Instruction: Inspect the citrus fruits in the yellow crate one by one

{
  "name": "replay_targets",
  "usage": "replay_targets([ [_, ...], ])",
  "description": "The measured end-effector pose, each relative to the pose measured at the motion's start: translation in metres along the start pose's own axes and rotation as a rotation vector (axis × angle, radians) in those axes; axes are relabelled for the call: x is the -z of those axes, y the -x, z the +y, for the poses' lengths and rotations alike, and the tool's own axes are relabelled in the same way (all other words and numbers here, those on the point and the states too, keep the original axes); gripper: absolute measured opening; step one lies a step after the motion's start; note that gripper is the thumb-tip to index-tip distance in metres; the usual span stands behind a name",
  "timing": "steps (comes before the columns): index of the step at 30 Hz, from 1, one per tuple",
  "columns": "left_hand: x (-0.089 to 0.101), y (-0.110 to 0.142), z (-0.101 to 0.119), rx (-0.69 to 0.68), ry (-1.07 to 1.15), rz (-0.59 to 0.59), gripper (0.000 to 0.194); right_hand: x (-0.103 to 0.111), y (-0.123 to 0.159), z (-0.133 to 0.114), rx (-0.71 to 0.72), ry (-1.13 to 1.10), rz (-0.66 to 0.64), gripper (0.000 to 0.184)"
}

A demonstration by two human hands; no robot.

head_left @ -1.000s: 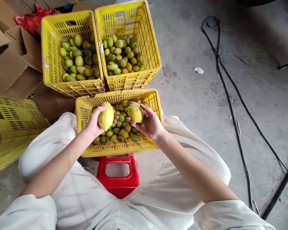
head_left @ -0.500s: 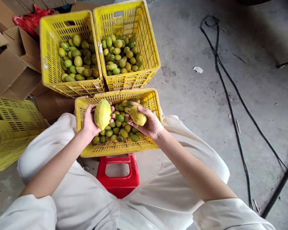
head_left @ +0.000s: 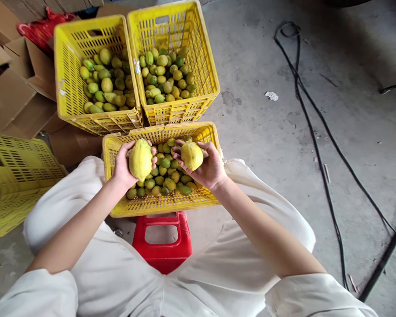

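My left hand (head_left: 123, 166) is closed round a large yellow lemon (head_left: 140, 159), held upright over the near yellow crate (head_left: 161, 204). My right hand (head_left: 208, 169) grips a smaller, rounder yellow lemon (head_left: 192, 155) beside it, fingers wrapped under and around the fruit. Both hands hover just above the pile of green and yellow lemons (head_left: 163, 178) lying in that crate. The crate rests in front of my knees, above a red plastic stool (head_left: 163, 240).
Two more yellow crates stand side by side beyond, the left crate (head_left: 64, 72) and the right crate (head_left: 204, 61), each holding several lemons. An empty yellow crate (head_left: 13, 176) lies at my left, with cardboard boxes (head_left: 13, 83) behind. Black cables (head_left: 320, 132) run across the concrete floor on the right.
My right hand has turned its lemon and lifted it slightly, so its rounder yellow side now faces up. My left hand has raised and tilted its lemon a little.
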State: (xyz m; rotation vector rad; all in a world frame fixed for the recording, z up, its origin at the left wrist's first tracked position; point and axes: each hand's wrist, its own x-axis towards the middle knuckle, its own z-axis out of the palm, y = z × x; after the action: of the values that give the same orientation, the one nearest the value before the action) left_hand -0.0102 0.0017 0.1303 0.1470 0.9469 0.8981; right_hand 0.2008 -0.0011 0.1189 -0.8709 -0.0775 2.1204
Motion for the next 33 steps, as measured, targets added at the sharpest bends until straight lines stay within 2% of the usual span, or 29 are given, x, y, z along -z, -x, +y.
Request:
replay_targets([
  [3,0.001,0.000,-0.001,-0.029,-0.028,0.013,0.031,0.000,0.001,0.002,0.039,0.057,0.004,0.021],
  [6,0.002,0.000,-0.003,-0.028,-0.038,0.006,0.034,0.001,0.001,0.004,0.038,0.020,0.001,0.016],
  [12,0.005,-0.001,-0.007,-0.026,-0.096,-0.094,0.033,0.009,-0.002,0.003,-0.011,0.010,-0.094,0.022],
  [16,0.006,-0.002,-0.008,-0.100,-0.098,-0.114,0.033,0.010,-0.002,0.000,-0.011,-0.036,-0.071,0.019],
  [18,0.006,-0.002,-0.007,-0.123,-0.066,-0.113,0.031,0.007,-0.001,0.000,0.003,-0.051,-0.051,0.023],
  [22,0.002,0.001,-0.003,-0.044,-0.026,-0.072,0.024,0.003,0.001,0.001,-0.001,-0.011,-0.036,0.025],
  [26,-0.002,0.005,-0.001,0.070,-0.031,-0.013,0.035,0.001,0.004,0.002,0.001,0.012,-0.081,0.027],
  [29,-0.002,0.006,-0.001,0.073,-0.055,0.018,0.037,0.000,0.006,0.002,0.016,0.052,-0.157,0.034],
  [33,-0.002,0.006,-0.002,0.092,-0.077,-0.021,0.035,-0.001,0.006,0.002,0.005,0.121,-0.196,0.031],
])
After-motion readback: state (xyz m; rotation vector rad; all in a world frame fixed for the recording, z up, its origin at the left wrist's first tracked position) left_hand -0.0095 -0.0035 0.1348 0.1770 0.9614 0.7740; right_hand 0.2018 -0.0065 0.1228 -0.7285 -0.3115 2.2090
